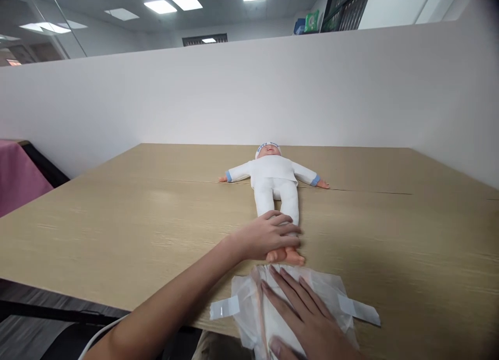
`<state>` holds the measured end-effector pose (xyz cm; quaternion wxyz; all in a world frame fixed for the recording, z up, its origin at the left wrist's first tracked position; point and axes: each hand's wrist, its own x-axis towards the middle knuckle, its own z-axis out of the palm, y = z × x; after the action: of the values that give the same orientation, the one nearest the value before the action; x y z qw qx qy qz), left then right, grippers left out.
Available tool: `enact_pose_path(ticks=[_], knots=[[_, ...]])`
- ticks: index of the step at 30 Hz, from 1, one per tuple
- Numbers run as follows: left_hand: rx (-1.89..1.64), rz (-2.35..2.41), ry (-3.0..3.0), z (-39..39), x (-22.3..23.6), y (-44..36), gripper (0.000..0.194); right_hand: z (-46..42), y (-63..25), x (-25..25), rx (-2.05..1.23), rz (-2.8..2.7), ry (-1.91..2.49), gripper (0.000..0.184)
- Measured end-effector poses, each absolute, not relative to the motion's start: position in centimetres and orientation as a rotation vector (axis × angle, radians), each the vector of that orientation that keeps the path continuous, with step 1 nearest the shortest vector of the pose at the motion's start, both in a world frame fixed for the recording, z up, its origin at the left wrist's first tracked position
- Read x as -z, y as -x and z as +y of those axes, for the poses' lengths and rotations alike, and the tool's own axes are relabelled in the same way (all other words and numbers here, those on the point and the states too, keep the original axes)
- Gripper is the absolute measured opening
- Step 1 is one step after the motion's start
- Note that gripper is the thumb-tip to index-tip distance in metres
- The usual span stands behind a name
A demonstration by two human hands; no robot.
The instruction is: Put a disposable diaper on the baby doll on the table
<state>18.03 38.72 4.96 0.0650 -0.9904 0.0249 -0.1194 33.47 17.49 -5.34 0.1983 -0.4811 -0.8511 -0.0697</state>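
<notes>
A baby doll (274, 180) in a white suit and cap lies on its back on the wooden table (117, 219), arms spread, head toward the far wall. My left hand (268, 236) is wrapped round the doll's ankles, just above its bare feet (286, 256). An unfolded white diaper (249, 305) with side tabs lies at the table's near edge, right below the feet. My right hand (307, 318) rests flat on the diaper, fingers stretched out and pointing toward the doll.
A white partition wall (249, 89) runs along the far side of the table. A pink cloth (17, 175) covers something at the far left. A white cable (99, 334) shows below the near table edge.
</notes>
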Motion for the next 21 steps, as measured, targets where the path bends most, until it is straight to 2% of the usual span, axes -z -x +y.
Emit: enact_pose_path(ticks=[3,7,10,13,18,21], knots=[[0.411,0.097,3.100,39.4,-5.8,-18.6,0.026,18.3,-34.2,4.4,0.095,-2.426,1.330,0.094],[0.632,0.123,3.351,40.5,-9.7,-19.1,0.029,19.9,-34.8,3.1,-0.064,-2.463,1.343,0.089],[0.895,-0.037,3.499,41.4,-13.5,-19.2,0.030,21.8,-35.1,2.6,-0.166,-2.468,1.370,0.082],[1.073,-0.251,3.563,42.4,-16.1,-19.3,0.040,24.8,-35.4,2.3,-0.255,-2.418,1.438,0.070],[1.276,-0.273,3.530,43.8,-17.5,-19.6,0.044,33.3,-36.4,1.8,-0.336,-2.376,1.506,0.063],[1.378,-0.316,3.496,44.1,-17.7,-19.6,0.042,38.9,-37.3,0.8,-0.234,-2.306,1.512,0.060]])
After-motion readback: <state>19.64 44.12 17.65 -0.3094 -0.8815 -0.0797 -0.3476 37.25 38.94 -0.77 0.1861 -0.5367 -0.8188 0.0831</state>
